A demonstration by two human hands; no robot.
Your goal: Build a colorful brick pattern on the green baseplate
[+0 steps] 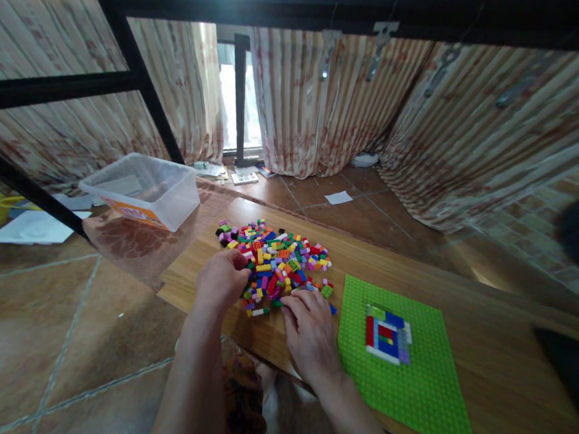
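Observation:
A heap of small toy bricks (279, 259) in many colours lies on the wooden tabletop. At the heap's left side is my left hand (220, 282), its fingers curled together; whatever is between the fingertips is hidden. My right hand (309, 332) rests low at the heap's front edge, fingers bent, with a green toy brick (276, 303) at its thumb and fingertips. To the right of that hand lies a green studded baseplate (437, 382). On it sits a low, roughly square build (388, 336) of red, blue, white and lilac bricks.
A clear plastic bin (146, 189) with an orange label stands beyond the table's left end. The wooden tabletop (503, 367) extends right, where a dark object (568, 366) lies. Black metal bars (143, 98) cross in front of striped curtains (322, 119). Papers lie on the tiled floor.

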